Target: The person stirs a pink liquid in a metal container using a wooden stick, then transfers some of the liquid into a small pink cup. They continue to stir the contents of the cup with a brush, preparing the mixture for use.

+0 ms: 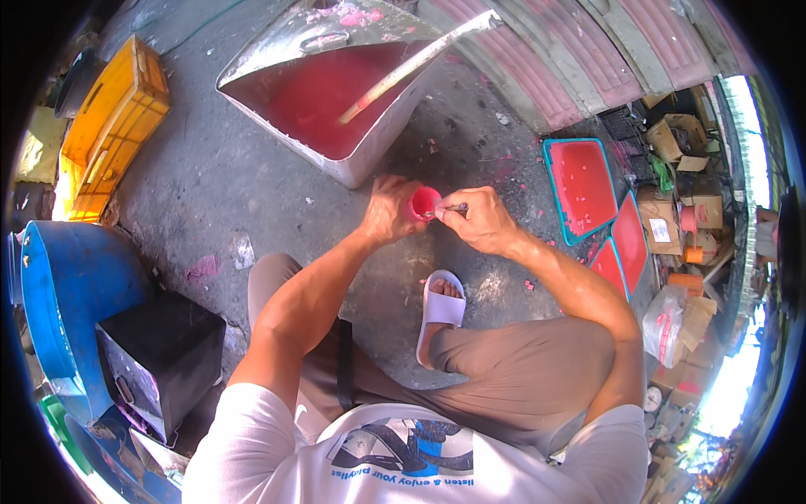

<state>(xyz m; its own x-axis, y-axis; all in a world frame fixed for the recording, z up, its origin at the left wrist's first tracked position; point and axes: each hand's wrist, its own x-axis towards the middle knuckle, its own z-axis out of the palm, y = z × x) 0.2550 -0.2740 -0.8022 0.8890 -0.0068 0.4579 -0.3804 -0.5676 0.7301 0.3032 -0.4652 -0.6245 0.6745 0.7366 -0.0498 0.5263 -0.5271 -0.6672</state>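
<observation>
The person sits low over a concrete floor [210, 168] stained with pink splashes, both bare forearms reaching forward from the lower edge of the view. The left hand [388, 210] is wrapped around a small pink cup [424, 202], its grip clenched on the cup's side so that the open mouth tips toward the right hand. The right hand [474, 220] pinches a thin metal tool [449, 208] between thumb and fingers, its grip closed on the handle, and the tool's tip sits at the rim of the cup; whether it reaches inside I cannot tell. The cup is held in the air just in front of the knees, above the floor and just beside the near corner of a large square metal tub [361, 160] filled with red liquid. A long pale stick [403, 71] leans in the tub, one end sunk in the liquid and the other resting over the far edge. To the right, well apart from the hands, teal-rimmed trays [579, 185] of red material lie on the floor. A white sandal [441, 307] on one foot shows below the hands. A yellow crate [113, 126], a blue barrel [71, 286] and a dark metal box [159, 353] stand at the left, and cardboard boxes [680, 134] are piled at the right.
</observation>
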